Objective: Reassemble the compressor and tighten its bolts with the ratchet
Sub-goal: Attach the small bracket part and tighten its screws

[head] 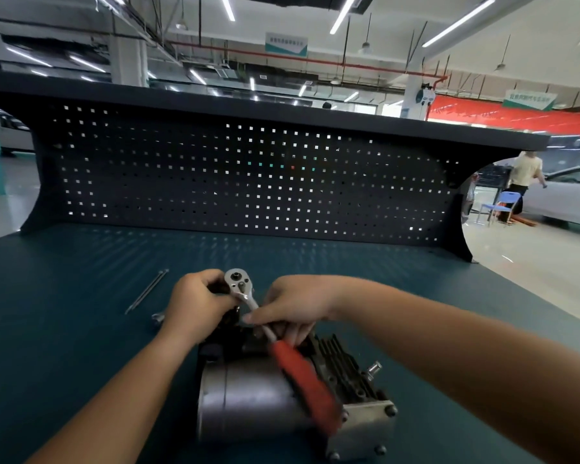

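Both hands are on the chrome, red-handled ratchet (248, 298) here in mid-frame. The left hand (198, 296) is curled round its round head, likely steadying it on a bolt (the socket itself is hidden). The right hand (295, 308) pinches the bare shank just above the red grip, a short hold that suits quick, light turns. The tool's long axis runs diagonally, with the head toward upper left and the handle toward lower right. It lies across the grey finned metal compressor (248, 400), which sits lower centre on the teal bench top (64, 329). Two thin metal rods (146, 291) lie left.
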### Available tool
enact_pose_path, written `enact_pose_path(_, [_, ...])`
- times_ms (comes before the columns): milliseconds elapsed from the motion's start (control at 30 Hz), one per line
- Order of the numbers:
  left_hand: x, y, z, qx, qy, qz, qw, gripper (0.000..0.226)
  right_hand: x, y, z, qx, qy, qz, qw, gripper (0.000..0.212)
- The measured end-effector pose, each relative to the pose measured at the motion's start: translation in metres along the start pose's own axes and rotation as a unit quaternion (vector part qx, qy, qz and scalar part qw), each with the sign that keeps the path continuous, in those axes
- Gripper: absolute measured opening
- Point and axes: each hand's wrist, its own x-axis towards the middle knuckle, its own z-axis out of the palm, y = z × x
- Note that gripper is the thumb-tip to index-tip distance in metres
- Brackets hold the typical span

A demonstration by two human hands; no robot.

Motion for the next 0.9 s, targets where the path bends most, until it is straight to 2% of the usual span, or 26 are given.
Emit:
enact_pose_path(67, [0.002,0.0,0.0,0.014,-0.017,0.01,1.0,0.028,-0.001,0.004,-0.024,-0.156,0.022,0.01,0.987,0.036])
enact_pose_path(133, [0.004,0.003,0.0,0.015,-0.035,0.012,0.999,0.025,0.003,0.01,-0.045,-0.27,0.076,0.01,0.96,0.035])
enact_pose_path(233, [0.007,0.004,-0.002,-0.004,-0.059,0.004,0.998,0.021,0.02,0.02,-0.054,-0.335,0.163,0.003,0.928,0.035])
enact_pose_path(333, [0.006,0.002,-0.004,-0.038,-0.061,0.002,0.997,0.02,0.033,0.025,-0.047,-0.382,0.222,-0.052,0.896,0.034])
enact_pose_path(433, [0.003,-0.001,-0.005,-0.048,-0.052,-0.005,0.997,0.017,0.029,0.03,-0.046,-0.444,0.24,-0.071,0.861,0.039])
enact_pose_path(500, [0.001,-0.002,-0.005,-0.039,-0.053,-0.003,0.998,0.018,0.019,0.029,-0.044,-0.446,0.212,-0.061,0.867,0.039])
enact_pose_path(633, [-0.003,0.002,0.001,-0.001,-0.03,0.012,0.999,0.022,-0.002,0.018,-0.024,-0.339,0.136,-0.066,0.929,0.041])
enact_pose_path(667, [-0.003,0.003,0.002,0.009,-0.013,0.014,1.0,0.024,-0.005,0.015,-0.014,-0.275,0.115,-0.066,0.952,0.044])
enact_pose_path(733, [-0.005,0.006,0.005,0.019,0.013,0.01,1.0,0.025,-0.005,0.009,0.008,-0.059,0.072,-0.053,0.994,0.043])
enact_pose_path(800, [-0.005,0.007,0.006,0.007,0.018,-0.001,1.0,0.018,-0.001,0.003,0.027,0.163,0.036,-0.039,0.985,0.035])
enact_pose_path(833, [-0.005,0.008,0.006,-0.006,0.015,-0.009,1.0,0.017,0.003,0.002,0.034,0.227,0.033,-0.039,0.973,0.032])
enact_pose_path(900, [-0.003,0.008,0.005,-0.026,0.009,-0.027,0.999,0.016,0.008,0.001,0.038,0.268,0.035,-0.036,0.962,0.03])
